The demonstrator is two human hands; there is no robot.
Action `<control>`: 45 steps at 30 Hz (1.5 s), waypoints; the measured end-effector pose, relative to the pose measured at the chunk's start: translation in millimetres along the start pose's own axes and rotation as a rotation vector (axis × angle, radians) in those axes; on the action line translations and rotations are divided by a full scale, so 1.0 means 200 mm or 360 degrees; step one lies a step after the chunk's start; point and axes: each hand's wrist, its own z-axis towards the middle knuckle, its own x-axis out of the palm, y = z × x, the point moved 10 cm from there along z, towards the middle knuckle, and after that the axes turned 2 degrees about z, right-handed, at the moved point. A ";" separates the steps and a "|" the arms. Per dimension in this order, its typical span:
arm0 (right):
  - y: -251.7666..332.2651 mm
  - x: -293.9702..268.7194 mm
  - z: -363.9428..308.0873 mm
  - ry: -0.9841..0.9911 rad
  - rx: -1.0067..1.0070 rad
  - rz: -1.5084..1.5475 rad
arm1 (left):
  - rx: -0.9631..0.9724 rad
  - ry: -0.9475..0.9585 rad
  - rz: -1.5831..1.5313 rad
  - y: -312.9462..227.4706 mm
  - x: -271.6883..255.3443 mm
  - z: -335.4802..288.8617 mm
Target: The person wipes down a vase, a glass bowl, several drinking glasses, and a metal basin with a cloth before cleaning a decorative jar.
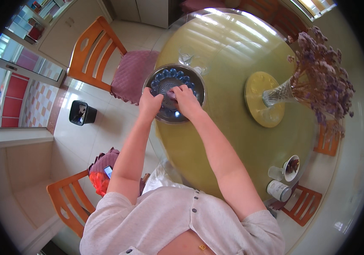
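The right hand (185, 102) curls inside a round silver metal bowl (204, 90), its fingers closed on a small dull-purple piece (171, 94). The left hand (148, 103) bends over the bowl's left side, fingers partly hidden; whether it grips anything I cannot tell. Between them, in the bowl, lies a blue glass dish with a beaded rim (167, 74). The bowl sits by the left edge of the round yellow-green desk (237, 146), its rim overlapping that edge in view. Clear glassware (185, 58) stands just beyond it; open surface stretches right to a round golden stand (267, 120).
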 end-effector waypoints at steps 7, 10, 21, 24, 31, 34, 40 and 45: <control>-0.20 0.11 0.16 -0.0340 0.0087 0.0530 | 0.0333 -0.0334 0.0495 -0.28 -0.08 -0.03; -0.33 0.23 0.15 -0.0200 0.0490 0.1196 | 0.0570 -0.0480 0.0546 -0.34 -0.09 -0.05; -0.30 0.20 0.01 -0.0116 0.1165 0.2195 | 0.1317 -0.0771 0.0259 -0.55 -0.14 -0.19; -0.30 0.24 0.01 0.0000 0.1070 0.2275 | 0.1393 -0.0829 0.0299 -0.59 -0.17 -0.21; -0.26 0.33 0.05 0.0263 0.0908 0.2696 | 0.1445 -0.0849 0.0282 -0.62 -0.20 -0.23; -0.29 0.26 -0.03 -0.0410 0.1360 0.2496 | 0.1414 -0.0848 0.0298 -0.60 -0.21 -0.23; -0.36 0.27 0.00 -0.0167 0.1063 0.2165 | 0.1471 -0.0853 0.0297 -0.60 -0.21 -0.25; -0.37 0.22 0.00 -0.0391 0.1051 0.1524 | 0.1518 -0.0860 0.0262 -0.61 -0.22 -0.27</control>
